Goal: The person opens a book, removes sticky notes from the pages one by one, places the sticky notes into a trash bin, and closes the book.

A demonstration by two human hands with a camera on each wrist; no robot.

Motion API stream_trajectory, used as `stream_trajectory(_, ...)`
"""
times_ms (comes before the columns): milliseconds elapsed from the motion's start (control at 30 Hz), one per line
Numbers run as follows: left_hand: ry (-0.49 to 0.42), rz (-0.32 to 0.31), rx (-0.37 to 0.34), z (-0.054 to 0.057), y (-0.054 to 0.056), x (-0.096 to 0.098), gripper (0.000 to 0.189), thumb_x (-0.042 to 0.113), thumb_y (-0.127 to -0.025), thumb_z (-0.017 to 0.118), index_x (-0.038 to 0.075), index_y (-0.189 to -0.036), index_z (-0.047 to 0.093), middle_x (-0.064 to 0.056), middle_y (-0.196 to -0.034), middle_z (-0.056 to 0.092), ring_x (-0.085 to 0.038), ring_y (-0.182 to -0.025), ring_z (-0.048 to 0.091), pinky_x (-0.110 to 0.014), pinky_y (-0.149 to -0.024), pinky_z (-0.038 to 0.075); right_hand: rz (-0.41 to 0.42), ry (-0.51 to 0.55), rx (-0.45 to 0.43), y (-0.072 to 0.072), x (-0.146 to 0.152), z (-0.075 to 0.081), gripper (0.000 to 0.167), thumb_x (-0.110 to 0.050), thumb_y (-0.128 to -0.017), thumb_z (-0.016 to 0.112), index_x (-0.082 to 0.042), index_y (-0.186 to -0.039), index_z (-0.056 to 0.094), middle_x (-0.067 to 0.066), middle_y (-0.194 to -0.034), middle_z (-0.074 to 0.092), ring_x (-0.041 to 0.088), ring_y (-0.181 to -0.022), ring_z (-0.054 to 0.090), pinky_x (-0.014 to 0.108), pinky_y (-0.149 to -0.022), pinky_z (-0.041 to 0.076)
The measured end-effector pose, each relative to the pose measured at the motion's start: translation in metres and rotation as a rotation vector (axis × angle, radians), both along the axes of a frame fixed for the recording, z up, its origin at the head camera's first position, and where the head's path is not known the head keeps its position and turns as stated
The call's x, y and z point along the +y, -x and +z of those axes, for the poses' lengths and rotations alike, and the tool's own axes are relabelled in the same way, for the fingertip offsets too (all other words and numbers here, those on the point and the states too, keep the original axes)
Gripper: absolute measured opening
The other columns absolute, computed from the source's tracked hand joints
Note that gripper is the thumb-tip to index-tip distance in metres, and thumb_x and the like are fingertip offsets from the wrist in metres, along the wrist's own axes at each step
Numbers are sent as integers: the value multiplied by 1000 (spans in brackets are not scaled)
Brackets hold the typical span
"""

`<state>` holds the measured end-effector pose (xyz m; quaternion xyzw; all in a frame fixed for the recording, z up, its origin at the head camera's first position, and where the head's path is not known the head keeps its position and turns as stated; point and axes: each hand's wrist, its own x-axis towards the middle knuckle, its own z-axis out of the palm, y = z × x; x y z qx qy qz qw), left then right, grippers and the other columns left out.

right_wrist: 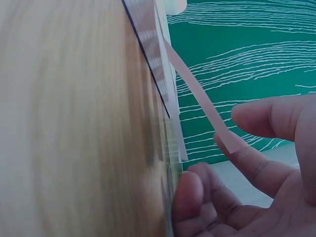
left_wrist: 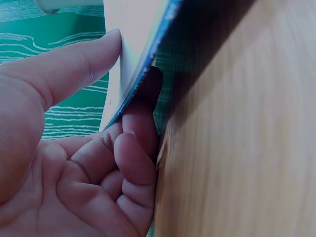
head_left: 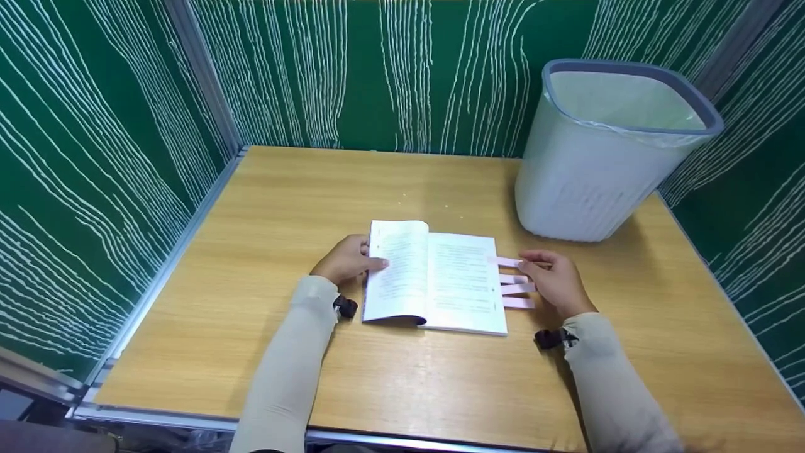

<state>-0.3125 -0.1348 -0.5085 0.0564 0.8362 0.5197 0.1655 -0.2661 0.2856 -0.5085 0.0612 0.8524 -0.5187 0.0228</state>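
Note:
An open book [head_left: 465, 286] lies on the table, its left-hand pages bowed up from the spine. My left hand [head_left: 344, 259] grips its left edge, thumb on the page and curled fingers under the blue-edged cover [left_wrist: 143, 74]. Several pink paper strips [head_left: 518, 302] stick out from the book's right side. At the topmost strip [head_left: 505, 262] is my right hand [head_left: 556, 283]. In the right wrist view the free end of this strip [right_wrist: 205, 101] rests against the index fingertip, while the thumb stands apart from it.
A white waste bin [head_left: 585, 170] with a grey rim and a plastic liner stands at the table's back right. Small pale specks lie on the wooden table [head_left: 302, 195] behind the book. Green panels [head_left: 361, 75] with white wavy lines enclose the back and sides.

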Motion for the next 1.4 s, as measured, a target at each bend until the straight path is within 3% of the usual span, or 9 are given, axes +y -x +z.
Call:
stream_trajectory(200, -8, 2, -4, -1, 1, 0, 36, 20, -91, 81, 14, -124, 68, -2, -104, 77, -12, -74, 59, -26, -63, 42, 32, -20, -15, -1, -2, 0, 41, -24, -102, 63, -5, -139, 62, 16, -144, 60, 27, -129, 54, 30, -99, 45)
stream_trajectory(533, -8, 12, -1, -1, 0, 1, 33, 20, -91, 81, 15, -121, 69, -1, -103, 77, -13, -78, 63, -26, -65, 44, 49, -24, -87, -1, -2, 4, 38, -14, -104, 53, -6, -141, 60, 17, -152, 52, 32, -140, 45, 50, -117, 38)
stream_trajectory(867, -17, 6, 0, -1, 0, 2, 33, 19, -91, 81, 14, -121, 69, -2, -103, 77, -14, -78, 63, -26, -65, 44, 60, -15, -101, 0, -2, 3, 41, -18, -104, 56, -7, -143, 58, 16, -148, 54, 32, -136, 48, 47, -115, 40)
stream_trajectory(1167, -12, -6, 13, 0, 0, 1, 37, 20, -90, 82, 13, -124, 69, -2, -107, 76, -14, -85, 64, -27, -73, 47, 82, -55, -21, -1, -1, 0, 41, -17, -102, 58, -5, -142, 60, 18, -139, 61, 28, -123, 55, 29, -97, 47)
stream_trajectory(1400, 0, -4, 14, 1, 0, 1, 36, 20, -90, 82, 14, -123, 69, -2, -106, 76, -14, -83, 62, -27, -70, 46, 81, -69, 4, 0, 1, -2, 39, -14, -102, 58, -4, -140, 62, 19, -135, 62, 28, -121, 55, 33, -99, 47)
